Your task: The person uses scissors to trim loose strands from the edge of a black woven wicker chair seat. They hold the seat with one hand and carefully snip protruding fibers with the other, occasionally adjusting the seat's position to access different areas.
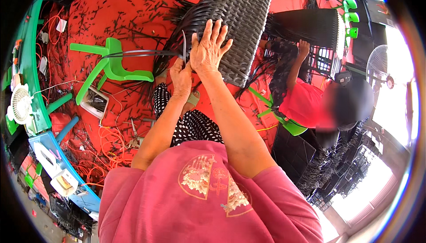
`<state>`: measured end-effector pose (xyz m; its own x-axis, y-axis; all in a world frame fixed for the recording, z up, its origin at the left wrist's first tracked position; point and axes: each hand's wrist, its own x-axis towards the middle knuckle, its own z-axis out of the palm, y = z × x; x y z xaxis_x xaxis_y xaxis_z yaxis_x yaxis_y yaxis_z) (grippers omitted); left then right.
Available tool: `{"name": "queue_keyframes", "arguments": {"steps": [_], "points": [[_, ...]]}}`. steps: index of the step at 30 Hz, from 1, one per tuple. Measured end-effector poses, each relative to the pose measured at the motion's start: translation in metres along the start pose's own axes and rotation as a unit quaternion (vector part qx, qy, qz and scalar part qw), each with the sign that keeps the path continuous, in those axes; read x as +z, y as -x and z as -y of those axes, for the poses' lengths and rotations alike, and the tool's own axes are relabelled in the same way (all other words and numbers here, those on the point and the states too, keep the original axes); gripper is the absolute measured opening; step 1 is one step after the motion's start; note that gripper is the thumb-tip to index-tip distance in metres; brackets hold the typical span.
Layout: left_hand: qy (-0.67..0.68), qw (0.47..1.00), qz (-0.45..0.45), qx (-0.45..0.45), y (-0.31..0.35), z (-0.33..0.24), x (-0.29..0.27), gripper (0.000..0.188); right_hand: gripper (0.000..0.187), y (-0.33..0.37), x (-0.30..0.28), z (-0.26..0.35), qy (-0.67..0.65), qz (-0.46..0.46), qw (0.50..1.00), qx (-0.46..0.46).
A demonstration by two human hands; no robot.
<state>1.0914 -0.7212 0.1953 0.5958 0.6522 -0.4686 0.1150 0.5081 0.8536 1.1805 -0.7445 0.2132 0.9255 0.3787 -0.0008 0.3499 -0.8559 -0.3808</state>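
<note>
A black woven wicker piece (239, 21) stretches away in front of me, with loose strip ends fringing its left edge. My right hand (208, 50) lies flat on its near left part, fingers spread. Just below and left of it, my left hand (181, 79) is closed in a pinch at the woven edge. A black plastic strip (133, 54) runs from there leftward over a green plastic chair, and a short pale end sticks up beside the fingers. The fingertips of my left hand are partly hidden.
The green chair (114, 61) lies tipped on the red floor (146, 3), which is littered with strip scraps. Orange cords (111, 143) tangle at lower left. A fan (21, 103) stands on the green table (40, 83). To the right, a co-worker (306, 103) sits by another woven piece (306, 25).
</note>
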Motion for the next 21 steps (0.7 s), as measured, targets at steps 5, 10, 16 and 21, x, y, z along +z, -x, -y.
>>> {"name": "queue_keyframes", "arguments": {"steps": [5,10,16,21], "points": [[-0.017,0.998,0.032,0.054,-0.011,0.024,-0.014,0.008,0.066,-0.005,-0.009,0.003,0.036,-0.011,0.995,-0.087],[0.025,0.999,0.028,0.028,0.001,0.018,-0.005,0.020,0.072,-0.032,-0.002,-0.010,0.066,-0.015,0.992,-0.106],[-0.040,0.995,-0.031,0.084,-0.006,0.021,-0.003,0.022,0.071,-0.041,0.002,0.000,0.077,0.012,0.992,-0.103],[-0.066,0.991,-0.013,0.112,-0.006,0.021,-0.002,0.033,0.072,-0.043,0.003,0.003,0.075,0.007,0.992,-0.104]]}}
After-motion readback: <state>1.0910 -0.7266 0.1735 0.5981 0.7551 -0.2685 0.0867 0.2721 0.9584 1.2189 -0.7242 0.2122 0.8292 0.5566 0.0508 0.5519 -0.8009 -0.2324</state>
